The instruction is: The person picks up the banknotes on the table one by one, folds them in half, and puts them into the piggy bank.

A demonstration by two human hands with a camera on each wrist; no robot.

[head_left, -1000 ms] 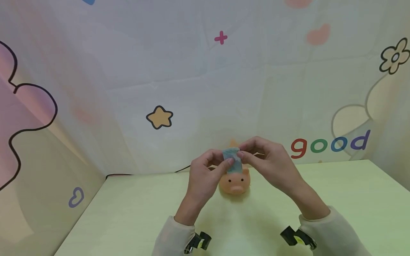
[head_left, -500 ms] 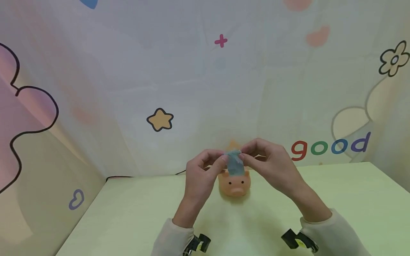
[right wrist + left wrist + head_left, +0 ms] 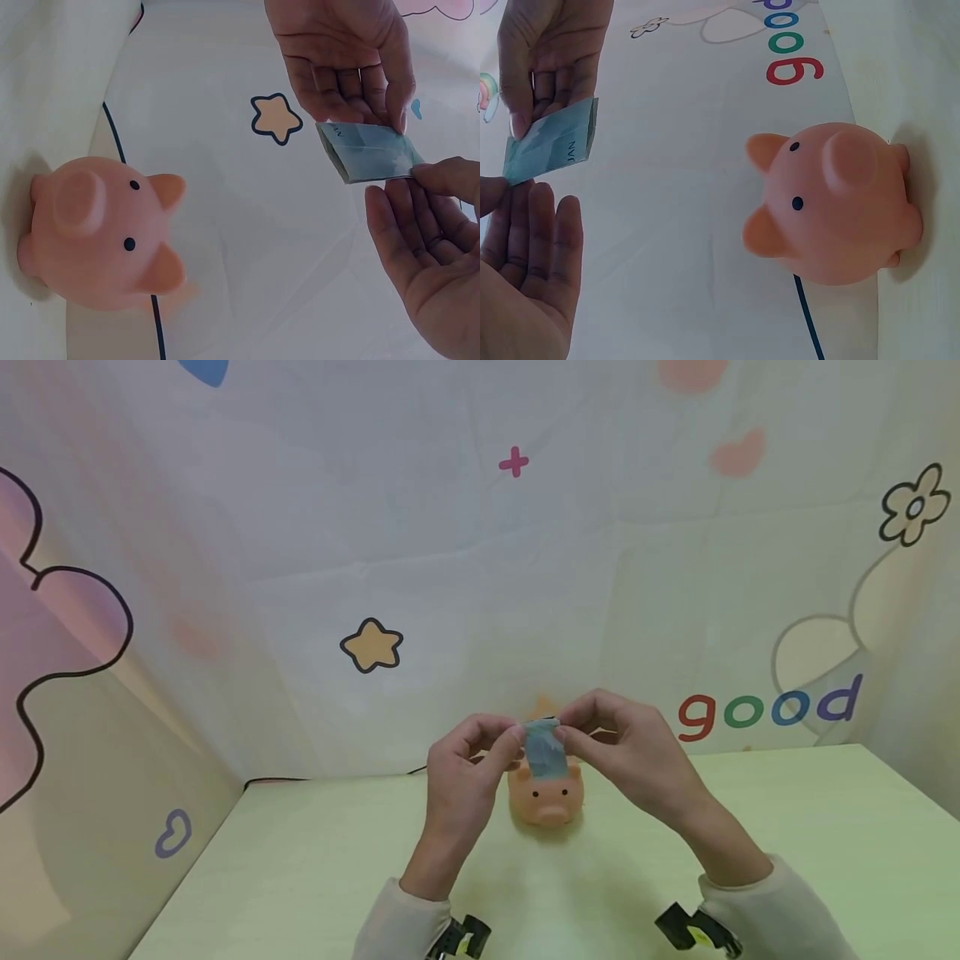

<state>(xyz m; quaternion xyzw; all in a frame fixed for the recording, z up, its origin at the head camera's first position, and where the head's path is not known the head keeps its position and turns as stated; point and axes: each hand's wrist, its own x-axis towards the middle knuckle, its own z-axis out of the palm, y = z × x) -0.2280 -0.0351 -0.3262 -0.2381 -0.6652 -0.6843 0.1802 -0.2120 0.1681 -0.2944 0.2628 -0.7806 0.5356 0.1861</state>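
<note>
A folded blue-green banknote (image 3: pixel 546 750) is held up between both hands, its layers parting a little at the lower edge in the wrist views. My left hand (image 3: pixel 467 785) pinches the note's left side between thumb and fingers. On the opposite side, my right hand (image 3: pixel 637 752) pinches it near the top corner. Below and behind the note, a pink piggy bank (image 3: pixel 547 802) stands on the table, facing me. The note covers part of its head in the head view; both wrist views show the piggy bank (image 3: pixel 840 206) apart from the note.
A pale yellow-green table (image 3: pixel 300 860) extends to a printed cloth backdrop (image 3: pixel 420 560) with a star and the word "good". A thin dark cord (image 3: pixel 808 319) runs behind the piggy bank. Small black devices (image 3: pixel 693 928) are strapped at both sleeves.
The left thumb has moved off the note's face to its left edge. The banknote has turned slightly between the fingers and both hands stay raised. The head view has shifted a little.
</note>
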